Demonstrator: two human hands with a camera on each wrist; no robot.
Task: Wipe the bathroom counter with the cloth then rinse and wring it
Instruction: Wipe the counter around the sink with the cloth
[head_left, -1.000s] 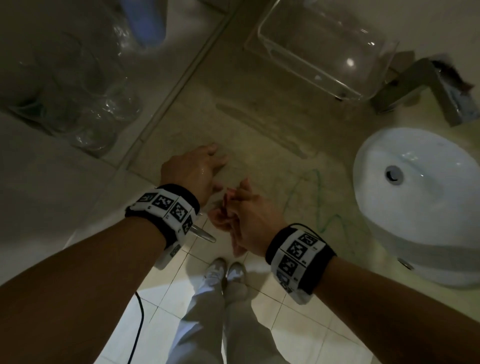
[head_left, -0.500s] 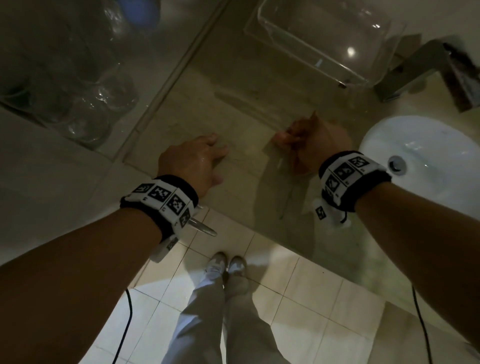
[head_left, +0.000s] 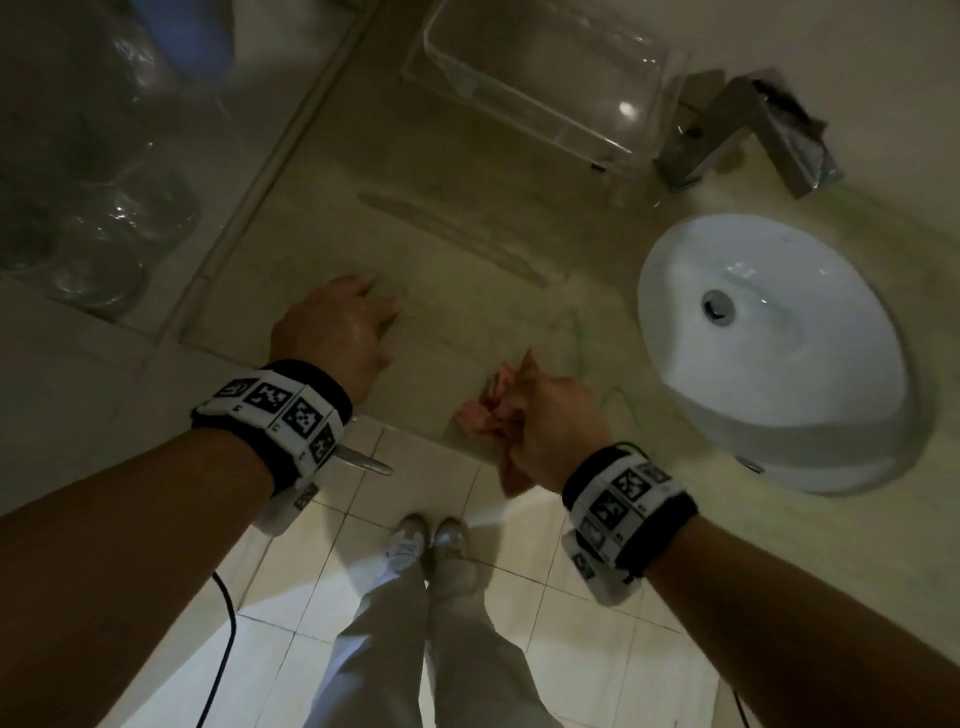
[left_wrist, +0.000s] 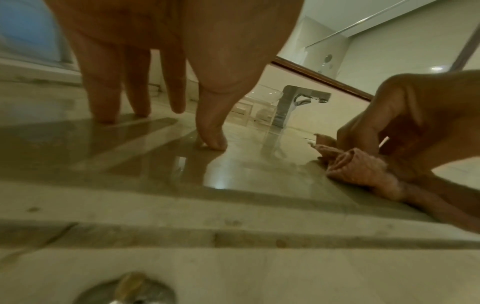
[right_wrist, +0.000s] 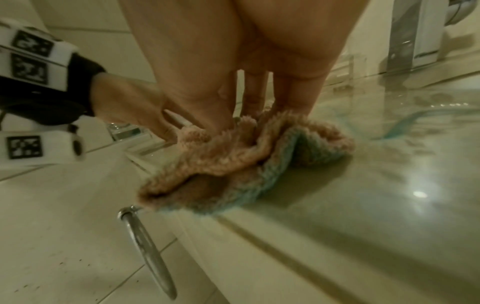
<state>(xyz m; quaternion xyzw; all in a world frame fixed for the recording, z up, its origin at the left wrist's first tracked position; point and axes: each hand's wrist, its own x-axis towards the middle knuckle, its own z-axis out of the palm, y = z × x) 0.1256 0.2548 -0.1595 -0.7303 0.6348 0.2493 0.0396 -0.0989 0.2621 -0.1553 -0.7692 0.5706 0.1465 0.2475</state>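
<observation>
Head view first: the right hand (head_left: 550, 421) grips a bunched pink cloth (head_left: 485, 410) and presses it on the counter (head_left: 467, 249) close to the front edge, left of the white sink (head_left: 769, 364). The left hand (head_left: 337, 332) lies flat with straight fingers on the counter, holding nothing. Half a second ago the right hand was farther back, near the clear box (head_left: 545, 88); now it has pulled the cloth toward the edge, while the left hand stayed put. Left wrist view: the fingertips (left_wrist: 103, 115) touch the shiny, wet-looking counter, and the cloth (left_wrist: 355, 164) sits crumpled under the other hand. Right wrist view: the fingers (right_wrist: 293, 92) curl down into the fluffy cloth (right_wrist: 233, 156), which shows a blue-green side underneath. It looks soft, floppy and light, likely damp, so it will fold and slip about; bunching it in the middle seems best. A green mark (right_wrist: 405, 123) shows on the counter beside it.
</observation>
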